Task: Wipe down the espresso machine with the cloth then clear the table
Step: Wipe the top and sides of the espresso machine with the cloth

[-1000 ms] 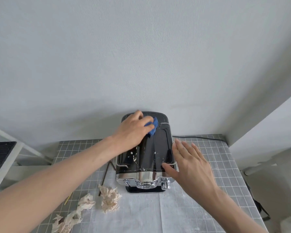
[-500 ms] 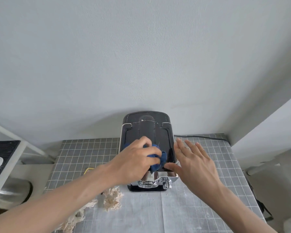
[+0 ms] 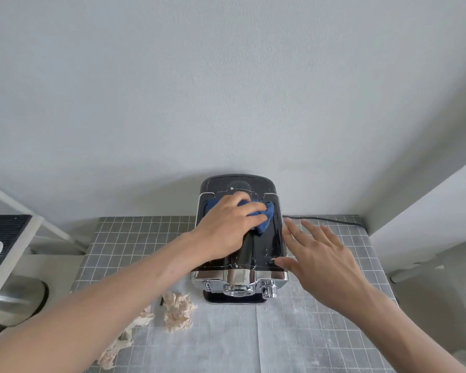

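Note:
A black and chrome espresso machine (image 3: 267,246) stands against the wall at the back of the grid-patterned table (image 3: 135,238). White specks dot its glossy top. My left hand (image 3: 226,227) presses a blue cloth (image 3: 264,215) onto the middle of the machine's top. My right hand (image 3: 318,262) lies flat with fingers spread against the machine's right edge, thumb on the top near the front. Crumpled beige tissues (image 3: 178,310) lie on the table left of the machine's front, and more tissue (image 3: 119,343) lies partly under my left forearm.
A black power cord (image 3: 326,219) runs from behind the machine to the right along the wall. A white rack frame (image 3: 16,246) and a metal bowl (image 3: 14,300) sit off the table's left side. A white ledge (image 3: 428,205) rises on the right.
My left hand has slid the blue cloth from the machine's front edge back toward the middle of the top. My right hand has stayed against the machine's right side.

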A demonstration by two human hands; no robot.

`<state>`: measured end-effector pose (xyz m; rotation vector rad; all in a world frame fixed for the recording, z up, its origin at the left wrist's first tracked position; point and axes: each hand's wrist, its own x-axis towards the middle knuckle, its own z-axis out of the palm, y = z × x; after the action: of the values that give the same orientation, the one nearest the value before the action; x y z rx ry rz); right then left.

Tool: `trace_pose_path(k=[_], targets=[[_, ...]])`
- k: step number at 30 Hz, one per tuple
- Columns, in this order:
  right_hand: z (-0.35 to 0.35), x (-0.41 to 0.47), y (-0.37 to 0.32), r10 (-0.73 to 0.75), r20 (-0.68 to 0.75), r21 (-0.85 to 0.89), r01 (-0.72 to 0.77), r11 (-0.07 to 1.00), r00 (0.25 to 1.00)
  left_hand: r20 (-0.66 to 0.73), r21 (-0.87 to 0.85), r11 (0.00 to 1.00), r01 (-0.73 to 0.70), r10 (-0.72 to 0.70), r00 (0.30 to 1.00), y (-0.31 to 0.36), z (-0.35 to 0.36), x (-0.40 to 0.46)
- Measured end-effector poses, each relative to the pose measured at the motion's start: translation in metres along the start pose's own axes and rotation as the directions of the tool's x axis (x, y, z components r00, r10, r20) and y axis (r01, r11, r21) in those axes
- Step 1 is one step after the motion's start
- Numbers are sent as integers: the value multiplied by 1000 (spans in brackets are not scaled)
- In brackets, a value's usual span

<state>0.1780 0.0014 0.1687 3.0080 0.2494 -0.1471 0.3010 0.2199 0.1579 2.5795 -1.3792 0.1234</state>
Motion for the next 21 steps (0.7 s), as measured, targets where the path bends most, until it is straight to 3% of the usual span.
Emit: trace_pose_path(k=[9, 14, 21], targets=[[-7, 4, -1, -16, 38, -67, 18, 998, 999, 25, -124, 978, -166, 170, 985, 36, -7, -46], [-8, 6, 2, -24, 51, -72, 28, 997, 998, 13, -67, 978, -199, 201, 980, 24, -5, -23], [-10, 3, -1, -11, 52, -71, 15, 997, 999, -77, 59, 996, -70, 74, 994, -8, 9, 25]])
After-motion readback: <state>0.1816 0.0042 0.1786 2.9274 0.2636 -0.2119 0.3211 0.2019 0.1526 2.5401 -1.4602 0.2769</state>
